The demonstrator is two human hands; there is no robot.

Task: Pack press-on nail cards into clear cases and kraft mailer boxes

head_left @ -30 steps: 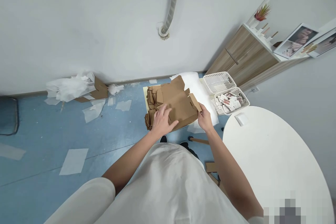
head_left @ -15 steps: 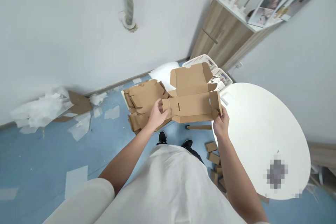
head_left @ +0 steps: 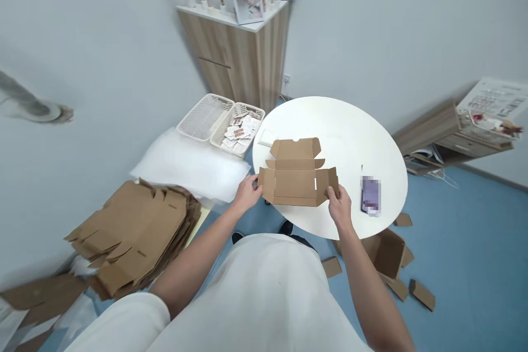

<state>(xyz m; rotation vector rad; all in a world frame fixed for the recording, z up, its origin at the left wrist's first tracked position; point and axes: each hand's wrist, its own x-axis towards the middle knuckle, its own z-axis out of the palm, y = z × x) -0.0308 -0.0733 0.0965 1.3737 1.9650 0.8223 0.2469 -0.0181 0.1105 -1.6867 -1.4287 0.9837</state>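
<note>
So the left hand (head_left: 248, 193) is pinching the left end of an unfolded cardboard blank (head_left: 295, 182), and the right hand (head_left: 340, 207) is grasping the flap at the other end, thumb lying on top; the fingers underneath are mostly hiding, so I can't tell how they're curling. The blank is sitting out in front of the body, over the near left part of a round white table (head_left: 358, 137), and I can't tell if it's touching the top. A purplish pixelated thing (head_left: 371, 196) is lying on the table's right side. Over on the left, a pile of flattened cardboard (head_left: 136, 220) is resting near some white sheeting (head_left: 190, 165), with two white baskets (head_left: 205, 116) standing just beyond, the right one holding a bunch of small packets (head_left: 243, 127). An open cardboard box (head_left: 385, 253) is sitting on the blue floor (head_left: 470, 242), lower right.
</note>
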